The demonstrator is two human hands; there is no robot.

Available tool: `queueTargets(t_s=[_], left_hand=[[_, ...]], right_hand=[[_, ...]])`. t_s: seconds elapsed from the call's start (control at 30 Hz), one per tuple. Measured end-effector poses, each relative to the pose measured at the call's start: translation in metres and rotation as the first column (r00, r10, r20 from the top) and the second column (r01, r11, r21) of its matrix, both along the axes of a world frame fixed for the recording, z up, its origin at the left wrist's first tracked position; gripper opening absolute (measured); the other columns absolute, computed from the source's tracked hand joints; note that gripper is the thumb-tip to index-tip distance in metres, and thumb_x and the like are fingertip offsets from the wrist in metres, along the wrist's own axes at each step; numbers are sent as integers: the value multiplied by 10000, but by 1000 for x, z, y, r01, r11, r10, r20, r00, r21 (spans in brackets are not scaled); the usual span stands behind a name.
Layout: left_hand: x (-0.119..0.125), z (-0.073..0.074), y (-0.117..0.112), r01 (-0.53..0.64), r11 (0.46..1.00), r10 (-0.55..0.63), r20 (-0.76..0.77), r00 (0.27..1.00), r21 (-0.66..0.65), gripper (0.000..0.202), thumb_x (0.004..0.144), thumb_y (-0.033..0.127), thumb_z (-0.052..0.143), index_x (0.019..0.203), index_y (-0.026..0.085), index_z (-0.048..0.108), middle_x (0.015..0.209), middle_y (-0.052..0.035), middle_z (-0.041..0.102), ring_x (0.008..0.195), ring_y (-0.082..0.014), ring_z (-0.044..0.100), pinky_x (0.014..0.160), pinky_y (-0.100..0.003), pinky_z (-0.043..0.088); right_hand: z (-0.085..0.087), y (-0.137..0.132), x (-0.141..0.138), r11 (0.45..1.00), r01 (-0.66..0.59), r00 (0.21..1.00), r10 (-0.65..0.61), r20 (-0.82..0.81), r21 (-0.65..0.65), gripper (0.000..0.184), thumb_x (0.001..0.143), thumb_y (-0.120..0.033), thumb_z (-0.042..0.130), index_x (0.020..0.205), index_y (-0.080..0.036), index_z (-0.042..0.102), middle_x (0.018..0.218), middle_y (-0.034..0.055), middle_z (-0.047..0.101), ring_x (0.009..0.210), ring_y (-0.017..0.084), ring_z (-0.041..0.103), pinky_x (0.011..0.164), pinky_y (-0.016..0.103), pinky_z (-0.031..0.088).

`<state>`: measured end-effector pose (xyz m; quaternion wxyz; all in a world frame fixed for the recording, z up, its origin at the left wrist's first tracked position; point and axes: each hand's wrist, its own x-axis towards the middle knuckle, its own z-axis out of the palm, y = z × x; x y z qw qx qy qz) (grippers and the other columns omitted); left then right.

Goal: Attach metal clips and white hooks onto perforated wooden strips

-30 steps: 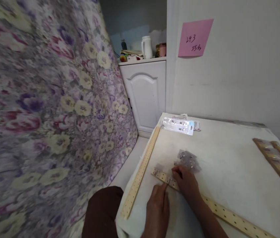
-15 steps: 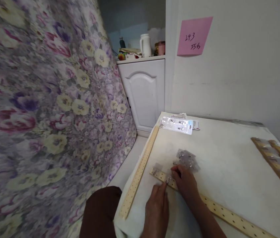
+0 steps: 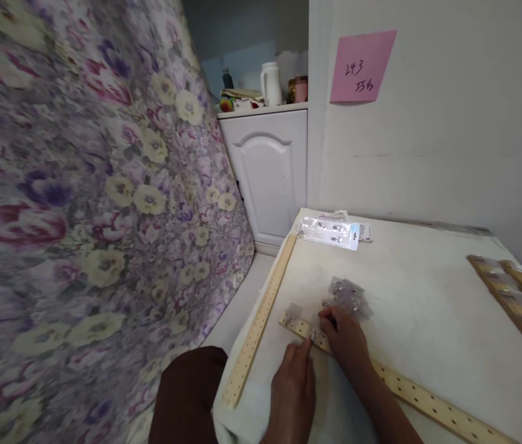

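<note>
A pale perforated wooden strip [image 3: 421,394] runs diagonally beneath both of my hands. On it, near its far left part, lies a small shiny hook-like piece [image 3: 314,335]. My left hand [image 3: 292,388] reaches it with the index fingertip, the other fingers drawn together. Just right of that piece, my right hand [image 3: 344,338] is closed in a pinch; what sits between its fingertips is too small to make out. A clear square with a small fitting [image 3: 292,314] rests at the strip's end. Behind my right hand is a pile of similar clear pieces [image 3: 348,297].
A second perforated strip [image 3: 261,320] lies along the table's left edge. Clear packaging [image 3: 330,232] with several metal pieces lies at the back. Brown boards [image 3: 511,302] bearing clear packets are at the right. A floral curtain [image 3: 103,216] hangs left of the white-covered table [image 3: 409,277].
Both hands keep almost the same place and pose. The clear sheet that stood up between my fingertips over the strip now shows less.
</note>
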<state>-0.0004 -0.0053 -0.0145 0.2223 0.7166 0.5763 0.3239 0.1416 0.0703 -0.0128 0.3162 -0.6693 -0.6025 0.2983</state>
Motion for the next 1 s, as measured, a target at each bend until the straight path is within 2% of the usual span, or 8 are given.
queueTargets(t_s=[0.3, 0.8, 1.0], left_hand=[[2, 3, -1, -26, 999, 26, -1, 1000, 45, 341, 902, 184, 396, 1213, 191, 537, 1012, -87, 612, 936, -179, 604, 824, -304, 518], [3, 4, 1, -29, 998, 30, -19, 999, 59, 342, 899, 185, 396, 1202, 201, 553, 985, -81, 617, 909, -175, 611, 805, -290, 517], [3, 6, -1, -25, 999, 25, -7, 1000, 38, 344, 904, 199, 384, 1208, 192, 546, 991, -91, 612, 915, -187, 608, 804, -317, 520]], right_hand=[[2, -5, 0, 1000, 1, 1000, -2, 21, 9, 160, 804, -237, 457, 841, -235, 612, 850, 14, 687, 811, 196, 603, 723, 291, 396], [8, -7, -2, 999, -5, 997, 3, 75, 35, 180, 825, -216, 429, 843, -224, 608, 850, 25, 685, 823, 187, 614, 723, 280, 402], [9, -7, -2, 999, -2, 997, -1, 75, 36, 174, 821, -206, 444, 850, -222, 615, 849, 23, 689, 827, 182, 616, 718, 269, 397]])
